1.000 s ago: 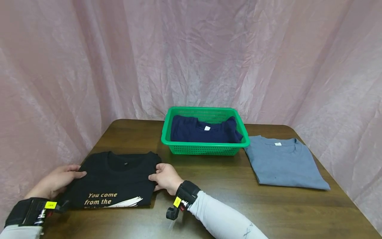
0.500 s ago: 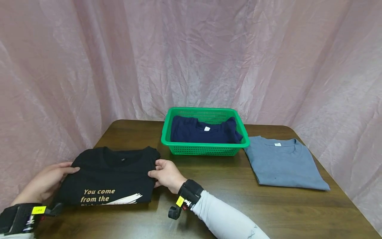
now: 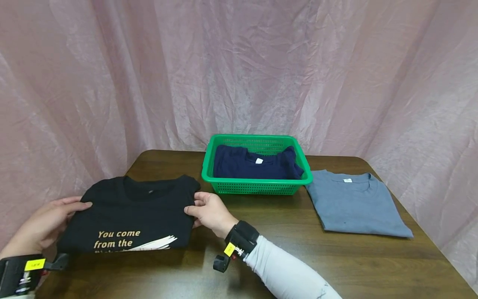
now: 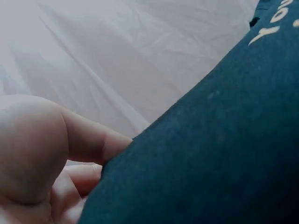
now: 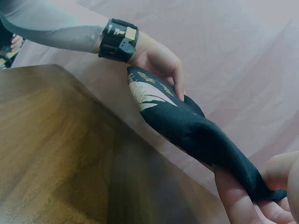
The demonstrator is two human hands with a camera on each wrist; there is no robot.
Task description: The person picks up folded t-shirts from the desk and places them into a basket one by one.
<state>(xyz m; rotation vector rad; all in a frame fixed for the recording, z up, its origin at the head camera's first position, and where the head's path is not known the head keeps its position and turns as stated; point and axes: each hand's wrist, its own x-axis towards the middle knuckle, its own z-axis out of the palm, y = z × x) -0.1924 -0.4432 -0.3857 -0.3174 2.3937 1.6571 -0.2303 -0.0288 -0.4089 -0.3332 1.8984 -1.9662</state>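
A folded black T-shirt (image 3: 149, 211) with gold lettering and a white brush-stroke print spans the space between both hands at the left of the head view. My left hand (image 3: 46, 222) pinches its left side, thumb on top and fingers beneath. At the opposite side my right hand (image 3: 210, 211) grips the edge the same way. In the right wrist view the shirt (image 5: 187, 126) is raised off the table and sags slightly between the hands. Dark cloth (image 4: 210, 121) fills much of the left wrist view, its edge running into the thumb's grip.
A green basket (image 3: 257, 180) holding a folded navy T-shirt (image 3: 254, 166) stands at the back middle of the wooden table (image 3: 276, 232). To its right lies a folded grey-blue T-shirt (image 3: 354, 203). Pink curtain (image 3: 239, 74) hangs behind the table.
Both hands have lifted the black T-shirt up from the tabletop. The left hand has shifted left, and the shirt appears higher and stretched wider; basket and other shirts stay put.
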